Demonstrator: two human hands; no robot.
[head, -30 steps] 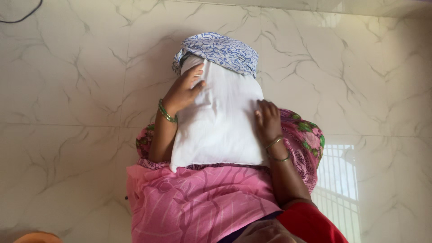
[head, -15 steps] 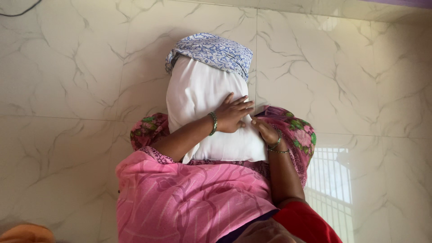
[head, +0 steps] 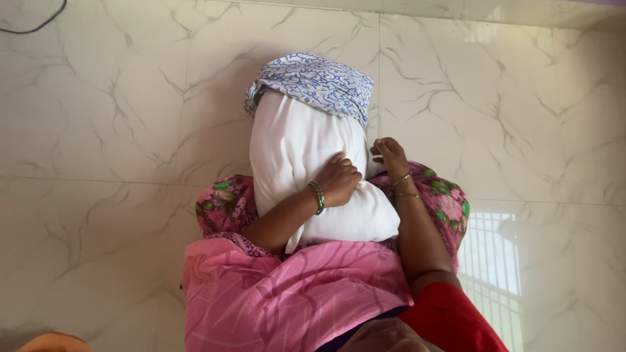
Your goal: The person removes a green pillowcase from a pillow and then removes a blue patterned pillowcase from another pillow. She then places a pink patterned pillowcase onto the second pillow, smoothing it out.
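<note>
Both hands work a white pillow (head: 306,163) on the lap: left hand (head: 339,181) curled, pressing its middle; right hand (head: 390,155) pinching its right edge. Its far end, capped by a blue-patterned cover (head: 313,81), rests on the white marble floor (head: 98,117). An orange object (head: 52,342) is cut off at the bottom-left corner.

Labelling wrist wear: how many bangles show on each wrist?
3: one green bangle on the left wrist, two thin bangles on the right wrist. More may be hidden behind the white pillow.

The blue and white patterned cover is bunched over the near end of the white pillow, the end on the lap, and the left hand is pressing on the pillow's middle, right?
Not quite. In the head view the blue and white patterned cover is bunched over the far end of the white pillow, away from the lap. The left hand does press on the pillow's middle.
</note>
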